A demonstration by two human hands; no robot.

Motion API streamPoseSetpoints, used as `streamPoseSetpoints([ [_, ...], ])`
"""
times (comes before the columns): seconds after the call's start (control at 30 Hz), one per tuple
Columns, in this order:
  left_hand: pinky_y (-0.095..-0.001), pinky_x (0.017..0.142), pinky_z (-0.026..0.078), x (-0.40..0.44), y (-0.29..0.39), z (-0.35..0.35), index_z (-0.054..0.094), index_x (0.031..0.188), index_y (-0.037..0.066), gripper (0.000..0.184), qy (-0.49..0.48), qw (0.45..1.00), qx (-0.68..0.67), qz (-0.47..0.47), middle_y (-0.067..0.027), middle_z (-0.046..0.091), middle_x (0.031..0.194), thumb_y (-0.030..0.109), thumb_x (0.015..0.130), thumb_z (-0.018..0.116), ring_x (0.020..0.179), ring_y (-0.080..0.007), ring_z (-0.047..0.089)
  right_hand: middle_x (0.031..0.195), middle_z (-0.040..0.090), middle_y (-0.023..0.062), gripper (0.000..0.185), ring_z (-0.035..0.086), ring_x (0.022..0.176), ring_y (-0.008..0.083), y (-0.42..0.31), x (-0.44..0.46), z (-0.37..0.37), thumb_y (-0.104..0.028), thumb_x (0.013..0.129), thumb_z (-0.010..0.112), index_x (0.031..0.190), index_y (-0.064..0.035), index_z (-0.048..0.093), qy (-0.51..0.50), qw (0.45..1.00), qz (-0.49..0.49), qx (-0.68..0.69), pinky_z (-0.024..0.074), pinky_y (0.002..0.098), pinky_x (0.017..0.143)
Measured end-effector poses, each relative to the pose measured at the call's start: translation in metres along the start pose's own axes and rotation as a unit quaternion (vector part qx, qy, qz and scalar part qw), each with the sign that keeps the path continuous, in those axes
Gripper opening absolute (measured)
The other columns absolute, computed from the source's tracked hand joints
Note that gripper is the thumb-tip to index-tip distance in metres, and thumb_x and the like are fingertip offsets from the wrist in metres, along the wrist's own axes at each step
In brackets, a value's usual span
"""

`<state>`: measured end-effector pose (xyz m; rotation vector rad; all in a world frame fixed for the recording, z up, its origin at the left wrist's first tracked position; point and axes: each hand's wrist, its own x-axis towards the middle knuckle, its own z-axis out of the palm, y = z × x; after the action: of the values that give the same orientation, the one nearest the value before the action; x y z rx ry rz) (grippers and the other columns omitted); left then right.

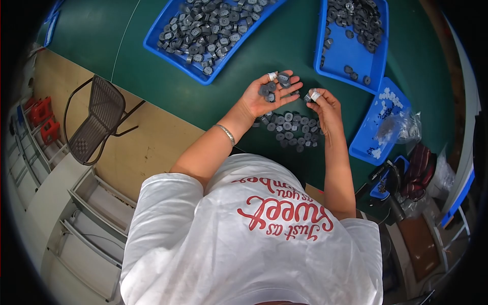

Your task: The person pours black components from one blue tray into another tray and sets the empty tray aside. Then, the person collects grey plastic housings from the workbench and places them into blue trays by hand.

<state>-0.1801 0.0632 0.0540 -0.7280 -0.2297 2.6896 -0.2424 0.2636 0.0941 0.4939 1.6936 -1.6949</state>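
My left hand (256, 96) is turned palm up, fingers stretched out, with several small dark grey round parts (264, 90) resting on the palm and fingers. One part (283, 79) lies by the fingertips, showing a lighter face. My right hand (328, 108) pinches a small dark round part (307, 97) between thumb and finger, just right of the left fingertips. White tape wraps a digit on each hand. Below both hands, a loose group of similar round parts (290, 127) lies on the green table (244, 129).
A blue tray (207, 80) heaped with round parts stands at the back left. Another blue tray (351, 81) at the back right holds more dark parts. A third tray (362, 145) carries small white and black pieces and a clear plastic bag (401, 127). A chair (99, 117) stands left.
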Motion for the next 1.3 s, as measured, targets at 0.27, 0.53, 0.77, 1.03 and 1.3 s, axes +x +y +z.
streamPoseSetpoints([
  [0.27, -0.0530, 0.113, 0.026, 0.000, -0.009, 0.009, 0.054, 0.123, -0.003, 0.040, -0.009, 0.999, -0.036, -0.003, -0.0229, 0.047, 0.135, 0.023, 0.093, 0.048, 0.134, -0.0378, 0.036, 0.107, 0.062, 0.0119, 0.021, 0.059, 0.098, 0.0215, 0.005, 0.006, 0.001, -0.021, 0.092, 0.055, 0.100, -0.0033, 0.062, -0.159, 0.923, 0.062, 0.346, 0.0517, 0.0355, 0.076],
  [0.53, -0.0533, 0.112, 0.028, -0.006, 0.005, 0.014, 0.057, 0.112, -0.002, 0.036, -0.033, 0.998, -0.051, 0.001, -0.0222, 0.050, 0.130, 0.028, 0.096, 0.047, 0.131, -0.0378, 0.040, 0.110, 0.059, 0.0147, 0.035, 0.055, 0.104, 0.0290, 0.001, 0.016, 0.008, -0.035, 0.097, 0.049, 0.095, -0.0019, 0.060, -0.228, 0.858, 0.098, 0.450, 0.0497, 0.0368, 0.078],
  [0.77, -0.0537, 0.105, 0.038, -0.010, 0.012, -0.005, 0.061, 0.100, 0.000, 0.036, 0.014, 0.997, -0.071, -0.001, -0.0190, 0.056, 0.119, 0.034, 0.097, 0.048, 0.121, -0.0383, 0.047, 0.087, 0.052, 0.0096, 0.033, 0.053, 0.089, 0.0240, 0.012, 0.026, -0.018, -0.032, 0.098, 0.050, 0.094, 0.0002, 0.059, -0.205, 0.847, 0.107, 0.479, 0.0494, 0.0257, 0.063],
  [1.03, -0.0524, 0.104, 0.039, -0.023, 0.028, -0.006, 0.061, 0.099, 0.000, 0.034, 0.020, 0.996, -0.081, 0.017, -0.0197, 0.056, 0.119, 0.032, 0.094, 0.053, 0.121, -0.0365, 0.048, 0.092, 0.050, 0.0052, 0.037, 0.055, 0.067, 0.0168, 0.022, 0.026, 0.043, -0.033, 0.089, 0.064, 0.120, -0.0138, 0.058, 0.035, 0.946, -0.133, -0.294, 0.0535, 0.0351, 0.063],
  [1.3, -0.0509, 0.104, 0.039, -0.032, 0.036, -0.004, 0.061, 0.099, 0.001, 0.034, 0.023, 0.997, -0.067, 0.030, -0.0191, 0.055, 0.122, 0.033, 0.093, 0.055, 0.121, -0.0354, 0.048, 0.098, 0.055, 0.0111, 0.046, 0.060, 0.069, 0.0259, 0.044, 0.058, 0.051, -0.025, 0.084, 0.068, 0.125, -0.0129, 0.053, 0.029, 0.649, -0.455, -0.609, 0.0544, 0.0372, 0.059],
])
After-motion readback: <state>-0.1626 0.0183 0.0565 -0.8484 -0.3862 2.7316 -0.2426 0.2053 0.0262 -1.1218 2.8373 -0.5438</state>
